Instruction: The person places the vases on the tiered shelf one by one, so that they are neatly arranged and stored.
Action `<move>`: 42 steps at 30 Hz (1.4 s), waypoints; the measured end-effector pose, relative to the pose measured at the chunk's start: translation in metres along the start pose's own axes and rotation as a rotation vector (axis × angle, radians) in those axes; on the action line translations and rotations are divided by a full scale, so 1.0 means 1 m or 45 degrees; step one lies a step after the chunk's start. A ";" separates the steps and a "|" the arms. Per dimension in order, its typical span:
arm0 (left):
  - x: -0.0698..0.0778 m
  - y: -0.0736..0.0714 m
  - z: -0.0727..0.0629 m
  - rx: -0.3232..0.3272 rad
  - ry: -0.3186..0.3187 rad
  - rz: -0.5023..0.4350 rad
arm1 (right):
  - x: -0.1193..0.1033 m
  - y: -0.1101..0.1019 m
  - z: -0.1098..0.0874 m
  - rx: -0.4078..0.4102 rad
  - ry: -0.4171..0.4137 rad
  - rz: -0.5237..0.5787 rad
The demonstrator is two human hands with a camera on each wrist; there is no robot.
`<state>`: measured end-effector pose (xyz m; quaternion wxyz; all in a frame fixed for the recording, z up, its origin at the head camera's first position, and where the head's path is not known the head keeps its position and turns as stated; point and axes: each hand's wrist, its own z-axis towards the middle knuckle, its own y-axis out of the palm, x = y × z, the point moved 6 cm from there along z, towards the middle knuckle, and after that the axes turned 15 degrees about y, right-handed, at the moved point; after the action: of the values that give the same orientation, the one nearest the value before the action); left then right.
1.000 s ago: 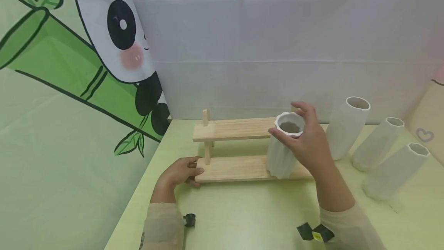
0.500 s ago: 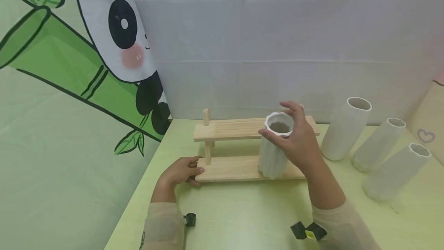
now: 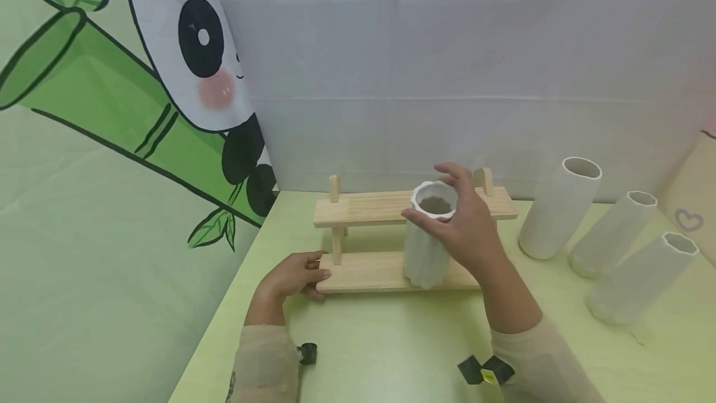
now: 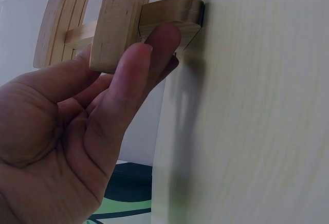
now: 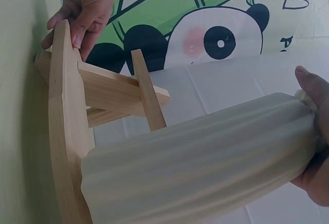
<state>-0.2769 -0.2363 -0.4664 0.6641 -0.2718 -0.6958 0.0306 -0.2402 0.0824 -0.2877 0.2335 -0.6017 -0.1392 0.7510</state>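
Observation:
A white fluted vase (image 3: 427, 254) stands upright at the lower board of a two-tier wooden shelf (image 3: 369, 272). My right hand (image 3: 467, 226) grips it around the rim, thumb at the front and fingers at the back. In the right wrist view the ribbed side of the vase (image 5: 200, 157) fills the lower part, its base at the lower board (image 5: 69, 126). My left hand (image 3: 293, 275) holds the left end of that lower board, the thumb on top. The left wrist view shows the left hand (image 4: 87, 111) pinching the board's end (image 4: 115, 26) between thumb and fingers.
Right of the shelf, three white vases stand on the pale green table (image 3: 380, 347): a tall smooth one (image 3: 559, 210), a smaller one (image 3: 612, 235) and a ribbed one (image 3: 640, 278). A white cloth (image 3: 447, 67) hangs behind, and a panda-print cloth (image 3: 112, 204) hangs at the left.
My right hand has moved left with the fluted vase along the lower board, baring the upper board's right end. The left hand has kept its hold on the shelf.

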 end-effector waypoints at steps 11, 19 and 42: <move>0.002 0.002 0.001 -0.004 -0.007 0.008 | -0.006 0.012 0.004 -0.058 -0.013 0.027; 0.002 0.003 0.001 0.012 -0.021 0.012 | -0.010 0.021 0.007 -0.103 -0.026 0.041; 0.004 0.005 0.003 0.020 -0.023 0.038 | -0.032 0.045 0.011 -0.186 -0.061 0.054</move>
<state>-0.2780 -0.2298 -0.4649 0.6594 -0.2766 -0.6974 0.0484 -0.2538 0.0281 -0.2806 0.1698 -0.6017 -0.1864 0.7578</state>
